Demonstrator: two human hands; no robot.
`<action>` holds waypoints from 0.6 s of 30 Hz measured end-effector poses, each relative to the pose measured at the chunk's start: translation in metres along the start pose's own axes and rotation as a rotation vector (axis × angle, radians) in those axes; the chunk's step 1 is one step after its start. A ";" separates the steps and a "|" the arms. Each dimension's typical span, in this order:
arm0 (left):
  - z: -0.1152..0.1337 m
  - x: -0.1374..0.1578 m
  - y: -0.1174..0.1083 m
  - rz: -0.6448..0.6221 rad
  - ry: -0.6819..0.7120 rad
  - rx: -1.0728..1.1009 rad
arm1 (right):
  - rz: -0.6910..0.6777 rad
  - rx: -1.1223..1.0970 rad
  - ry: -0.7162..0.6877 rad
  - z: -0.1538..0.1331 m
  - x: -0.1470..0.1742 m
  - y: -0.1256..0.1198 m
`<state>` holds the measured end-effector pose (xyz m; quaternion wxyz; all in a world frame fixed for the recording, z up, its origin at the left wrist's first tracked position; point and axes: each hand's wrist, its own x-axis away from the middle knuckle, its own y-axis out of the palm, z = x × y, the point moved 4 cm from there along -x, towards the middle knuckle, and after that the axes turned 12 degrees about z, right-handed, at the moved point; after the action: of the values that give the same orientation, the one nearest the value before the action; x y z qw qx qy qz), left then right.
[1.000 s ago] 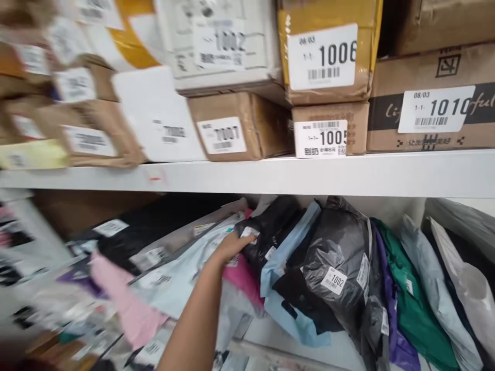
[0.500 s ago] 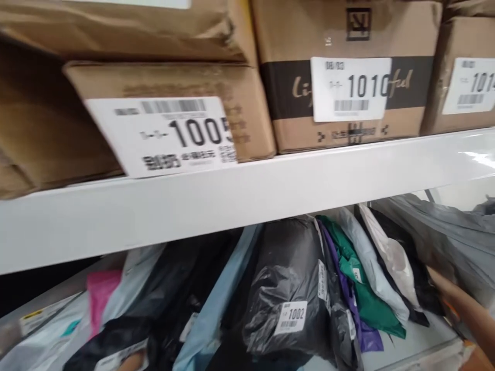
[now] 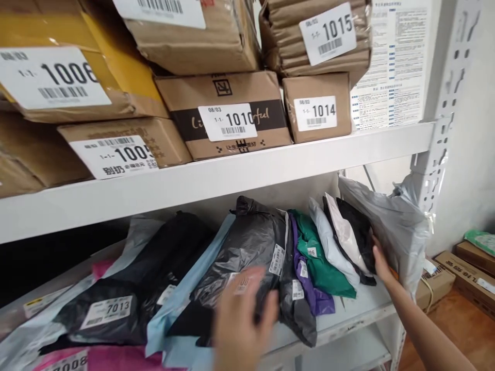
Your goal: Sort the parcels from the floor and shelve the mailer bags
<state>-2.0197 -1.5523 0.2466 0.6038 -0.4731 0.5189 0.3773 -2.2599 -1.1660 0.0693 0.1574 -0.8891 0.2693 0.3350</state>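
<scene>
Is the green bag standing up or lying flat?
Standing, tilted. The green bag leans on edge between the purple bag and a pale bag.

Right hand (image 3: 381, 263) at 4 o'clock, fingers tucked between black mailer (image 3: 358, 234) and grey mailer (image 3: 390, 226). Left hand (image 3: 242, 322) blurred at 6 o'clock, over black bag (image 3: 247, 247). Labelled boxes (image 3: 228, 116) on shelf (image 3: 216, 178) at 12 o'clock.

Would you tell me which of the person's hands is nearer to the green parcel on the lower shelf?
Right. The right hand rests on the black parcel, a few parcels right of the green parcel. The blurred left hand hovers lower left, before the large black bag.
</scene>
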 end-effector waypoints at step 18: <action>0.156 -0.053 0.206 -0.932 -0.046 -0.053 | 0.029 0.112 0.181 -0.077 -0.011 -0.002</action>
<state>-2.1824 -1.3451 0.2637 0.7079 -0.6626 0.2276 0.0895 -2.2263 -1.1952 0.1329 0.1771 -0.9016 0.3134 0.2399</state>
